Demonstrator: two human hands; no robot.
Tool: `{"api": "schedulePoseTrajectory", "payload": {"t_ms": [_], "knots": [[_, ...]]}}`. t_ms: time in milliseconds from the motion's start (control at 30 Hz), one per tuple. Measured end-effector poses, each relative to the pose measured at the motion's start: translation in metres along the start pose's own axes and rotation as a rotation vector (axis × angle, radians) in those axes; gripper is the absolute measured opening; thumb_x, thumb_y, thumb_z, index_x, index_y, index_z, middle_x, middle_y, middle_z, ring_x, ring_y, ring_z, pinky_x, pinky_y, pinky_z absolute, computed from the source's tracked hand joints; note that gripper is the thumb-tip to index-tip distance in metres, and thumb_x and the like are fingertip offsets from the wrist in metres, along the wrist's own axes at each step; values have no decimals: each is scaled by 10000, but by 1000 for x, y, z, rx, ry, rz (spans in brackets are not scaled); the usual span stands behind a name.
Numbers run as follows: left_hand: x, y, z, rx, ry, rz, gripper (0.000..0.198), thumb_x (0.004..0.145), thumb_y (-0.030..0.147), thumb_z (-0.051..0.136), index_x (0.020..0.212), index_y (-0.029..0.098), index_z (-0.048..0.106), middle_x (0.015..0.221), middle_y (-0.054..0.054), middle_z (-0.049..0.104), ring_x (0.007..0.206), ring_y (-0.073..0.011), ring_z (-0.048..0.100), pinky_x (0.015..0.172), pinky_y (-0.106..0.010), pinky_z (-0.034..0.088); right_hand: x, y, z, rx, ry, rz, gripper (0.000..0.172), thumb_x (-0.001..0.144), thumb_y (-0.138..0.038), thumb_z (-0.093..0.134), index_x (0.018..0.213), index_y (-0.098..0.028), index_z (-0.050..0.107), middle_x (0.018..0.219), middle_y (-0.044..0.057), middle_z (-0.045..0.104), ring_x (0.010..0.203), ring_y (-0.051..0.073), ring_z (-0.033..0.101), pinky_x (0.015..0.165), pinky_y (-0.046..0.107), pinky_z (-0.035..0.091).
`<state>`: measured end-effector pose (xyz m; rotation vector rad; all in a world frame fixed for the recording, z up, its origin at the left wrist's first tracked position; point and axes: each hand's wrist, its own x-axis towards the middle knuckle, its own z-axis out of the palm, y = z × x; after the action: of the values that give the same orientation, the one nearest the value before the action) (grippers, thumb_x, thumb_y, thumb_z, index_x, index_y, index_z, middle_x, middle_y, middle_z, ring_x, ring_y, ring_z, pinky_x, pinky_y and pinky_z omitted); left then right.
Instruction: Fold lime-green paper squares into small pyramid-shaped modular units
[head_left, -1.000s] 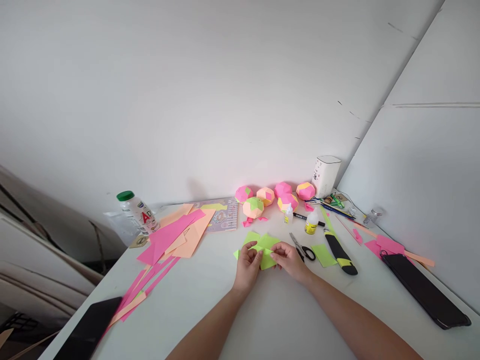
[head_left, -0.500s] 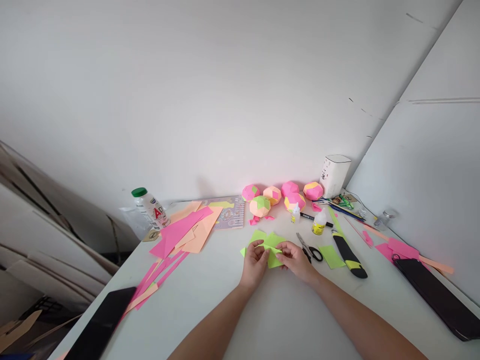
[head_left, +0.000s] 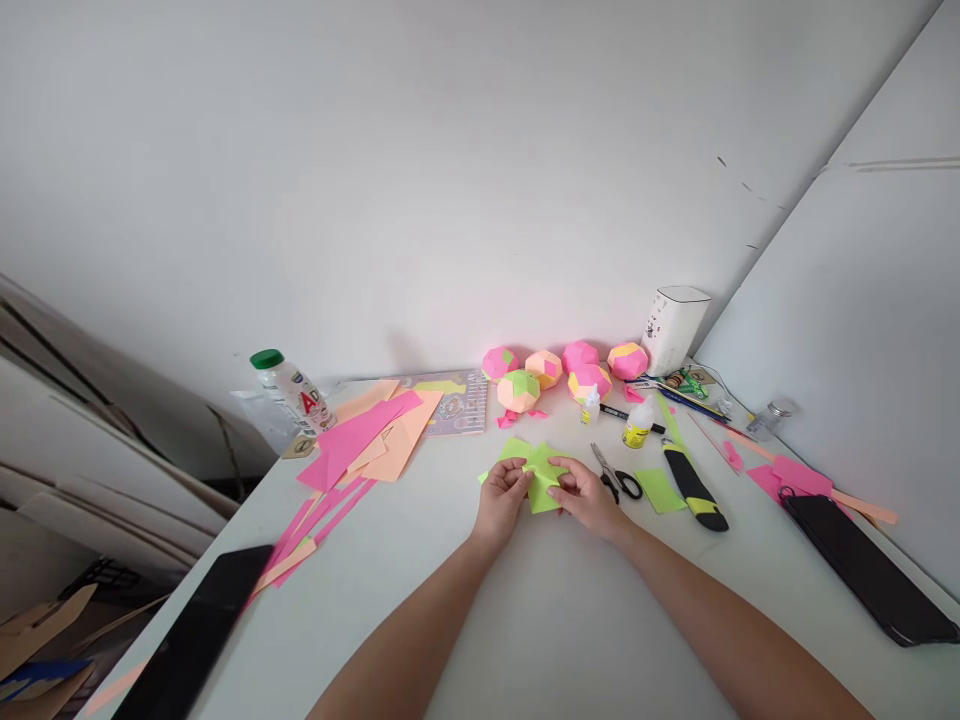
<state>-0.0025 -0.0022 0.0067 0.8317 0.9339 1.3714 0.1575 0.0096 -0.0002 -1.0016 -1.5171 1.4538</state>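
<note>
Both of my hands meet over a folded piece of green paper (head_left: pixel 541 482) on the white table (head_left: pixel 525 610). My left hand (head_left: pixel 501 500) pinches its left side with curled fingers. My right hand (head_left: pixel 589 496) grips its right side, thumb on top. More green paper pieces (head_left: pixel 517 449) lie just beyond the held one. Black-handled scissors (head_left: pixel 616 477) lie right beside my right hand.
Several paper balls (head_left: pixel 559 372) line the wall with a white box (head_left: pixel 675 326). Glue bottles (head_left: pixel 637 424), a yellow-black cutter (head_left: pixel 694 490) and a green square (head_left: pixel 660 490) lie right. Pink and orange sheets (head_left: pixel 371 445), a bottle (head_left: pixel 289 392) and dark devices (head_left: pixel 862 565) flank the sides.
The camera view has shifted slightly. My hands stay on the green paper, working its fold; the fingers have moved a little closer together.
</note>
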Motion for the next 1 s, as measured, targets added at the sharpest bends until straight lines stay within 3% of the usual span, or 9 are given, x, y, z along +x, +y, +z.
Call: {"api": "schedulePoseTrajectory", "payload": {"t_ms": [167,333,600,767,1000], "knots": [[-1,3,1,-6,-51,-20,366,630,353,731,871,167,529,654,5,651,562,-118,580,561,-245,442,0,-2,-1,11,-16,20,396,795,-378,579,1131,-187,492,748,9,611,548,126,578,501,252,448],[-2,2,1,23,-74,-31,314,624,305,741,841,160,566,595,31,631,514,-83,542,536,-212,427,-1,-6,-1,38,28,11,387,798,-409,572,1108,-193,488,670,-14,580,510,127,571,469,246,416],[-3,5,1,48,-101,-36,312,606,317,750,838,164,610,646,18,645,537,-89,542,544,-220,449,-1,-5,0,-1,23,-5,325,785,-399,585,1014,-171,552,722,1,581,507,109,545,485,244,437],[-2,2,2,65,-108,-42,297,617,333,740,817,160,604,670,5,650,561,-99,556,543,-222,452,-1,-1,1,-2,9,21,399,760,-360,612,1106,-179,529,816,26,603,600,137,574,528,260,493],[-2,-3,1,63,-10,-32,321,605,338,742,800,160,560,654,-7,652,551,-114,559,516,-231,446,0,-1,0,7,-24,9,373,780,-376,584,1098,-182,561,803,27,615,607,143,576,521,259,492]]}}
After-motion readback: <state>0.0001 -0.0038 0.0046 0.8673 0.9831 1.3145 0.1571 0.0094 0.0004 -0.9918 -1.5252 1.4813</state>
